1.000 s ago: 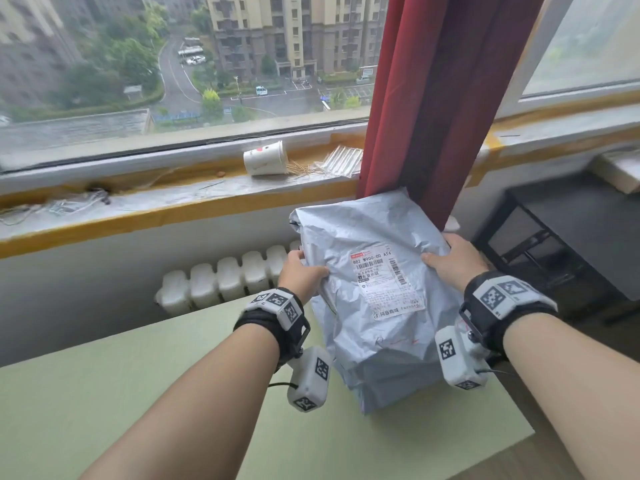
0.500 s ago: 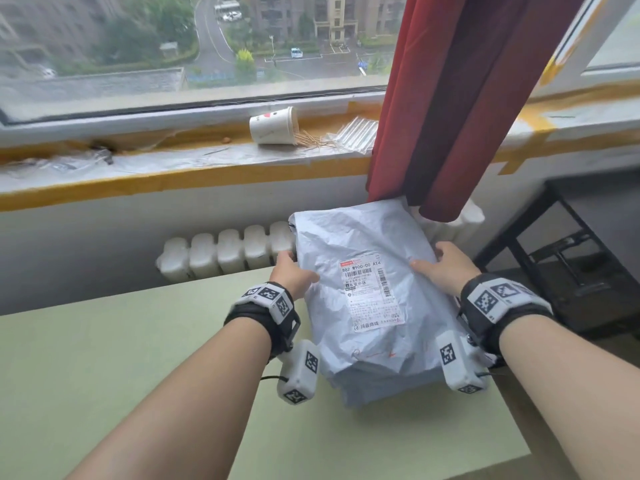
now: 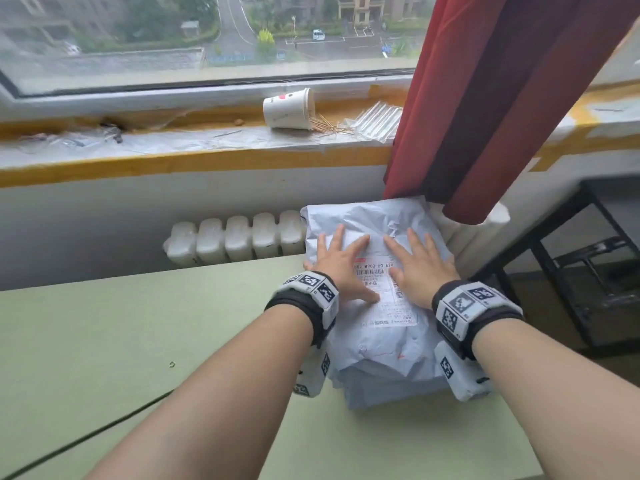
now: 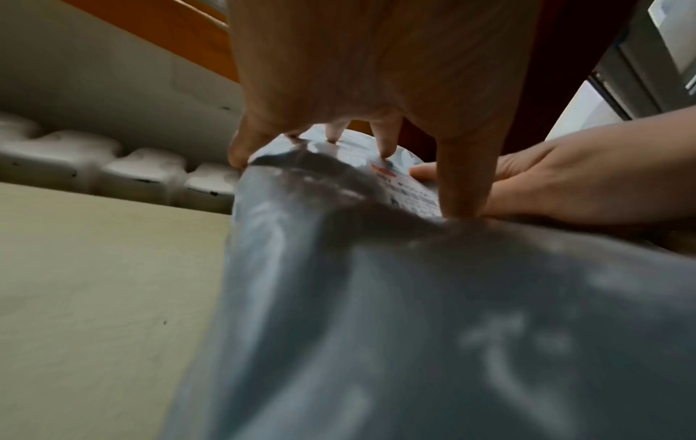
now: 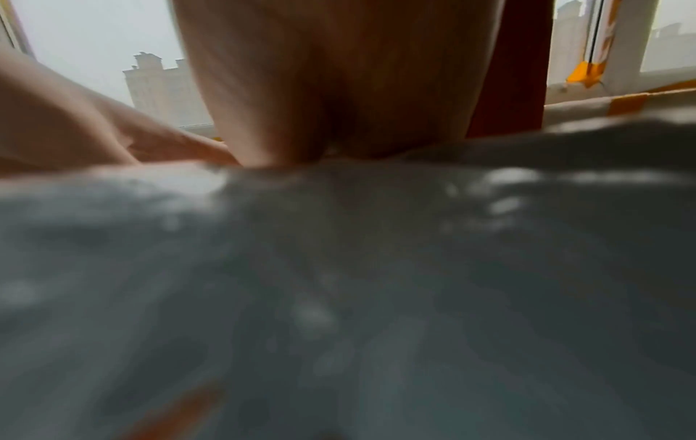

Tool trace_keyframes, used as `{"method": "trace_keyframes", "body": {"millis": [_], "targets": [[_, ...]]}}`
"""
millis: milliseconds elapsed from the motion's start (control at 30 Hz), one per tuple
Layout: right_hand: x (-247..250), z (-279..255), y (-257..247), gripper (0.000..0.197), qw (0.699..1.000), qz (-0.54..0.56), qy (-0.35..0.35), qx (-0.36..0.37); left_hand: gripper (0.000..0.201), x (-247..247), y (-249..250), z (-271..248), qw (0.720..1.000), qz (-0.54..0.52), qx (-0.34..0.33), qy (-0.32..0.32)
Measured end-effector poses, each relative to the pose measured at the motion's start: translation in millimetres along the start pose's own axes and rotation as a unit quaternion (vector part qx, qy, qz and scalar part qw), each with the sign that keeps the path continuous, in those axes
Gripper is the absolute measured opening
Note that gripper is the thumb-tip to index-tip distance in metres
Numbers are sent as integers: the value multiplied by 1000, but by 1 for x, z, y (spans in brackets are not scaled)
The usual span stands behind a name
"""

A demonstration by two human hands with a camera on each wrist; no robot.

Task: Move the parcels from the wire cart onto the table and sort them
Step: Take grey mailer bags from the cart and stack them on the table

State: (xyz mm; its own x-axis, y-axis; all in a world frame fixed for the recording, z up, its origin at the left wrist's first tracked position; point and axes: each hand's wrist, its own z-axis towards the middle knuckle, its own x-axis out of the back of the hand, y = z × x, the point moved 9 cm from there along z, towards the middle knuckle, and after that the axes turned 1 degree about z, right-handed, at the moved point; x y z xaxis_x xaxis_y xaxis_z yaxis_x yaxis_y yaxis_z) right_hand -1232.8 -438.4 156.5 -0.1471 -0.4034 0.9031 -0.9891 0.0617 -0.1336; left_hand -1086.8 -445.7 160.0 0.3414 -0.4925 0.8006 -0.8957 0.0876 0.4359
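a soft grey plastic parcel bag with a white paper label lies flat on the pale green table, at the far right corner near the wall. it seems to sit on top of at least one more grey bag, because a second edge peeks out at the bottom, but i cannot tell how many are under it.

the left hand lies flat on the top of the bag, fingers straight and spread a little. the right hand lies flat just beside it in the same way. both hands press down and neither one curls round the bag. in the left wrist view the left fingertips touch the bag and the label. the right wrist view is blurry and shows mostly grey bag.

i think this bag is now put down, so that part is done. the wire cart is not in any picture, so i cannot tell how many parcels are left to carry. the sorting looks like it has only begun, since there is just this one pile.

behind the table is a white radiator under a long window sill with yellow tape. a white paper cup lies on its side on the sill with thin sticks spilling out. a dark red curtain hangs down just behind the bag. a black metal table stands at the right.
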Motion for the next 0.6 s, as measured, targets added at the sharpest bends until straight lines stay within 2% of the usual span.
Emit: {"method": "trace_keyframes", "body": {"millis": [133,600], "targets": [[-4,10,6,59,1000,10,-19,-9,118,-7,-8,10,1000,-12,5,3],[-18,29,11,57,998,24,-49,-15,117,-24,-22,26,999,-20,26,-10]]}}
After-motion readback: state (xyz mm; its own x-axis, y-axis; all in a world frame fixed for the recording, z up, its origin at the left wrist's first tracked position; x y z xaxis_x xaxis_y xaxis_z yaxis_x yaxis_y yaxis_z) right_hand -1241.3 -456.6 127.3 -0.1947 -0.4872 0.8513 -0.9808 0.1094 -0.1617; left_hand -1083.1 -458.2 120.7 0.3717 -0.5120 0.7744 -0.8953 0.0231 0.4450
